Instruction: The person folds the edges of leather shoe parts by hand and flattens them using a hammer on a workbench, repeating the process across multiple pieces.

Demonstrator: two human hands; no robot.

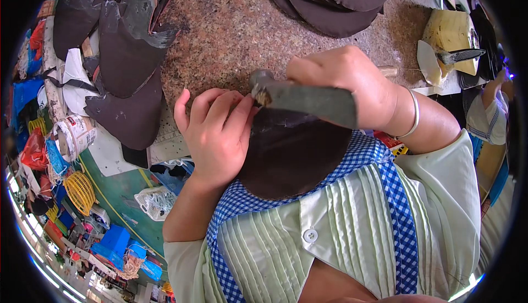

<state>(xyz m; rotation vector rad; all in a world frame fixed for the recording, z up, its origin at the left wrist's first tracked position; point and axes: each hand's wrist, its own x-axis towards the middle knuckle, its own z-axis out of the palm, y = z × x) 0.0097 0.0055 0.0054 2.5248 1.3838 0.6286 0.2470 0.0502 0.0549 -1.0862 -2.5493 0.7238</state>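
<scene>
A dark brown leather-like piece (297,160) with a rounded lower edge lies at the near side of the table and overlaps my checked apron. My left hand (214,130) is at its left upper edge, index fingertip on the edge, little finger lifted away; the thumb is mostly hidden. In my right hand (344,83) is a hammer with a long flat grey head (313,102). Its rounded end and a frayed wooden spot are right beside my left fingertips. The hammer's handle is mostly hidden from view.
Stacked dark brown pieces (132,61) cover the left of the speckled tabletop (231,33); more rounded pieces (335,0) lie at the far side. At the right are a yellowish block (448,33) and a black-handled brush (465,55). Baskets (80,193) stand on the floor at left.
</scene>
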